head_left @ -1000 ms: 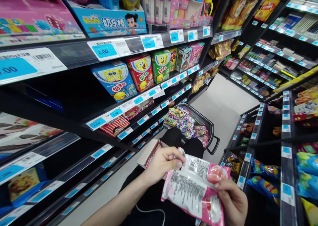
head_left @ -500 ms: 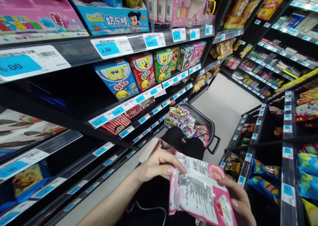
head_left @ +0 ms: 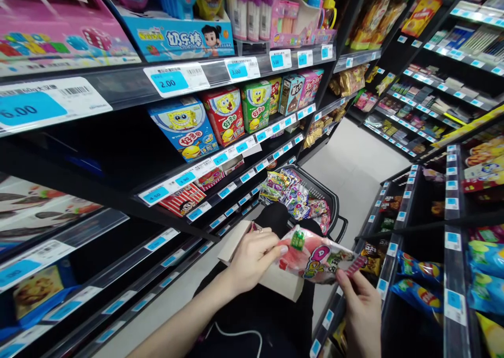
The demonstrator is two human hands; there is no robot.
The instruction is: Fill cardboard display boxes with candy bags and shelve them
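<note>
A pink candy bag [head_left: 311,255] is stretched between my two hands, its printed front with colourful letters and a green picture facing up. My left hand [head_left: 254,261] pinches its left end, and a ring shows on one finger. At the right end my right hand [head_left: 359,300] grips a corner between thumb and fingers. Beneath the bag, an open cardboard box [head_left: 285,285] rests on my lap; its contents are mostly hidden by my left hand and the bag. Beyond my knees stands a black shopping basket [head_left: 335,200] with several candy bags [head_left: 293,192] in it.
Shelving with price tags [head_left: 177,80] runs close along the left, holding snack boxes [head_left: 224,115] and toy candy. On the right, low racks [head_left: 451,200] hold bagged snacks [head_left: 421,266]. Grey floor [head_left: 354,148] stretches between them toward more shelves at the back.
The bag has been turned from its text-covered back to its front and now lies flatter over the box. My right hand has shifted left, and my left hand's grip has changed.
</note>
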